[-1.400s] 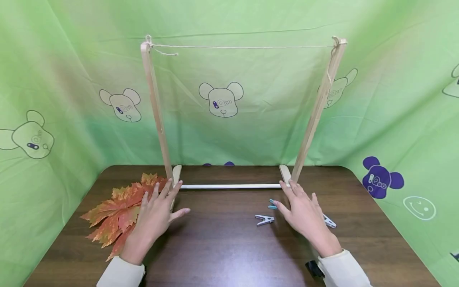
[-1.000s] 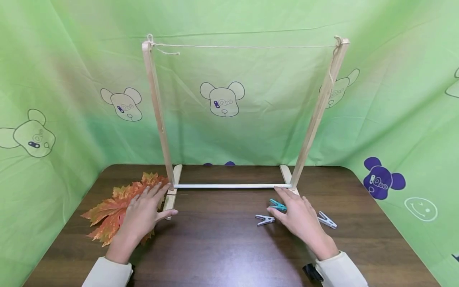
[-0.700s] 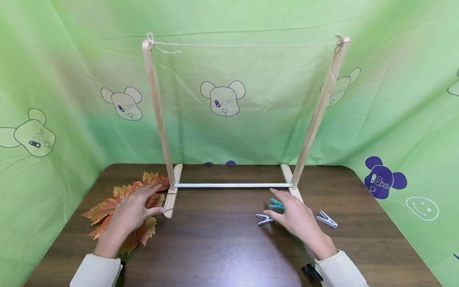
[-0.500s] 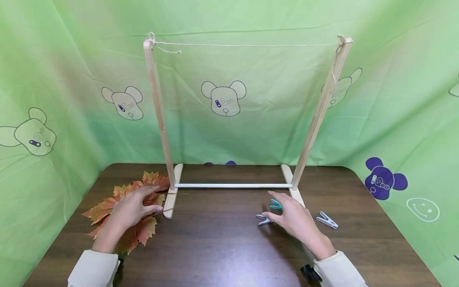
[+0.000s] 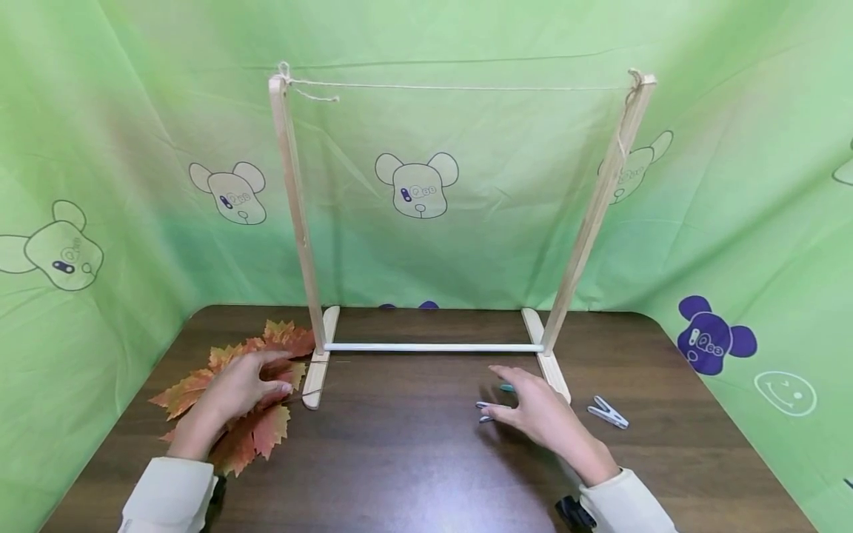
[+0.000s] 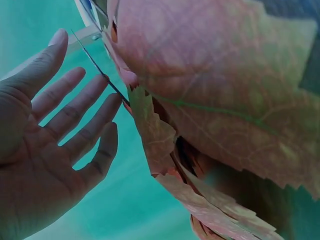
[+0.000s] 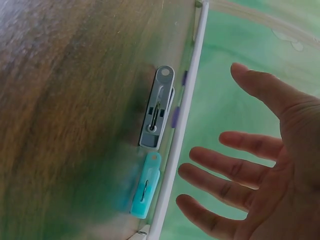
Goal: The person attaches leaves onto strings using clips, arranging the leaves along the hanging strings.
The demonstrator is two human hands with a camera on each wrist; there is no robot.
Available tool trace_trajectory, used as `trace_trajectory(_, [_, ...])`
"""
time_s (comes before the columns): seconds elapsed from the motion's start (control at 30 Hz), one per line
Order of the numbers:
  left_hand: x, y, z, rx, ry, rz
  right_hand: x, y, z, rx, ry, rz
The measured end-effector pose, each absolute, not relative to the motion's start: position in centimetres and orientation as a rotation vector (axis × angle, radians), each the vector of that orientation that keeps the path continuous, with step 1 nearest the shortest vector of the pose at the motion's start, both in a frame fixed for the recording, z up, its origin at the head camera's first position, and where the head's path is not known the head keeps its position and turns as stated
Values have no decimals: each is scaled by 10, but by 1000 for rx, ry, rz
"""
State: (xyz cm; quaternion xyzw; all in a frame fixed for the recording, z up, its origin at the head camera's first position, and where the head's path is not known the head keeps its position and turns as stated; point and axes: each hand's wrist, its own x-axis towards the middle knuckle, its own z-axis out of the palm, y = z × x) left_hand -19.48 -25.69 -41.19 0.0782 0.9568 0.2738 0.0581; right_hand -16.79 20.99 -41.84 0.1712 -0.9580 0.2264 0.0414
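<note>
My left hand (image 5: pixel 229 396) hovers over a pile of orange and red artificial maple leaves (image 5: pixel 256 435) at the table's left. In the left wrist view its fingers are spread beside the leaves (image 6: pixel 215 90), near a thin dark stem; whether a fingertip touches the stem, I cannot tell. My right hand (image 5: pixel 546 414), fingers loosely extended and holding nothing, is above two clothespins. It partly covers them in the head view, but the right wrist view shows the grey clothespin (image 7: pixel 158 107) and the teal clothespin (image 7: pixel 145 186) lying in a row.
A wooden stand (image 5: pixel 296 200) rises at the back, with a string (image 5: pixel 453 88) tied between its post tops and a white rod (image 5: pixel 433 347) low down. Another grey clothespin (image 5: pixel 608 412) lies right of my right hand. Green printed cloth (image 5: pixel 426 259) surrounds the brown table (image 5: pixel 400 459).
My left hand has moved left and toward me, off the stand's left foot and over the leaves. The right hand has drawn back from the rod to over the clothespins.
</note>
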Motion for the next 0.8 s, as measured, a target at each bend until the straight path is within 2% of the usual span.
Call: trace_trajectory(0.8, [-211,-265,-423,341,2812,984,-176,206,-427,624,-3034,709])
